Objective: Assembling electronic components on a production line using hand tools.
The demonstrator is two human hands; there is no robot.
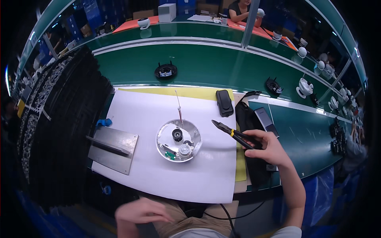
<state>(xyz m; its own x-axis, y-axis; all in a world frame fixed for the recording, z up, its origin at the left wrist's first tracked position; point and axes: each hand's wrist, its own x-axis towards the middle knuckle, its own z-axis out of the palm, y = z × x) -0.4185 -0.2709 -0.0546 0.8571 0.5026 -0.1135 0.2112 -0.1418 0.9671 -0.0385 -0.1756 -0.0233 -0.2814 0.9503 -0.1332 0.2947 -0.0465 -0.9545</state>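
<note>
My right hand (pixel 266 147) is closed round the black handles of a pair of cutting pliers (pixel 227 129). The pliers have yellow bands, and their jaws point up and left above the white sheet. Left of them lies a round white housing (pixel 159 144), its open side up. Inside it sit a black lens (pixel 177 135), a silver round motor (pixel 185 149) and a small green circuit board (pixel 170 155). A thin wire (pixel 179 108) rises from its far rim. My left hand (pixel 145 211), slightly blurred, hangs over my lap with loosely stretched fingers; no object shows in it.
A metal plate (pixel 127 156) with an upright strip lies left on the white sheet (pixel 206 178). Stacked black trays (pixel 63 127) tower beyond it. A black case (pixel 225 103) and a black pouch (pixel 254 166) lie right. Black round parts (pixel 166 71) sit on the green conveyor belt (pixel 210 63).
</note>
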